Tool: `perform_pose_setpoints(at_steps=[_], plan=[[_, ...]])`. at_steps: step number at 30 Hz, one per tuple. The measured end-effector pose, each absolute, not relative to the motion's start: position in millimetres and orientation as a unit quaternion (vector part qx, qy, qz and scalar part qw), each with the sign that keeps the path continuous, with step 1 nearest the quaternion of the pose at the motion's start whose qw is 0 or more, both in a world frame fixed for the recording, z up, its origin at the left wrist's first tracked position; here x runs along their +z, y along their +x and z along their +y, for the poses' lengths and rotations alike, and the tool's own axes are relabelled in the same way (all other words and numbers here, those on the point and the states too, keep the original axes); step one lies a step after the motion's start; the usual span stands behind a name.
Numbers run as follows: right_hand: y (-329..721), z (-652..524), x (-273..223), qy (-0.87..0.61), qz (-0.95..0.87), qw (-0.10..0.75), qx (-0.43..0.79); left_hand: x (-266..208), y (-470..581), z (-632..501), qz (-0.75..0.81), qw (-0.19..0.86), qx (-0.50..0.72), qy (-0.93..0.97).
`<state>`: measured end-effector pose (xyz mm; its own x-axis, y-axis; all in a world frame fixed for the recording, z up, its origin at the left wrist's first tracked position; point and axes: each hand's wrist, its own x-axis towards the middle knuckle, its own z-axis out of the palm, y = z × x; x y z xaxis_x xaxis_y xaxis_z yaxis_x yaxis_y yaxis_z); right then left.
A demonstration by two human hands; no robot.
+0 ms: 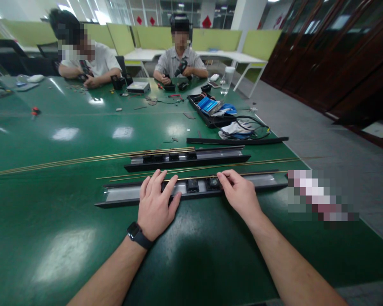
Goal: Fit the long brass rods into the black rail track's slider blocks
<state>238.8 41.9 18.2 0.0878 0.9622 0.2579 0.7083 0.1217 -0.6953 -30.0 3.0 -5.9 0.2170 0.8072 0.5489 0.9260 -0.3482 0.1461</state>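
Observation:
A long black-edged channel [121, 194] with a pale inner strip lies crosswise on the green table. Small black square blocks [192, 185] sit inside it. My left hand [156, 204], a dark watch on its wrist, rests over the channel left of the middle with its fingers spread. Further right, my right hand [239, 191] pinches a thin brass-coloured rod [201, 178] along the channel's far side. Just behind, two or so loose rods [261, 163] run nearly parallel. The fingers of my left hand hide part of the channel and the rod's left end.
Beyond is a second channel [217, 159] with long rods [83, 160] across it. A black strip [236, 140], cables with gloves [239, 127] and a black tray [207, 121] lie farther back. Two people sit opposite, one holding a power drill [181, 68]. A blurred patch covers something right.

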Motion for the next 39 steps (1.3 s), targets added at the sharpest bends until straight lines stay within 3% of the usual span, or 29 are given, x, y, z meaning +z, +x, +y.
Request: perform_pose_setpoints(at_steps=[39], plan=[[240.6, 43.5, 16.5, -0.645, -0.647, 0.374, 0.159, -4.9, -30.3, 3.9, -0.547, 0.124, -0.272, -0.782]])
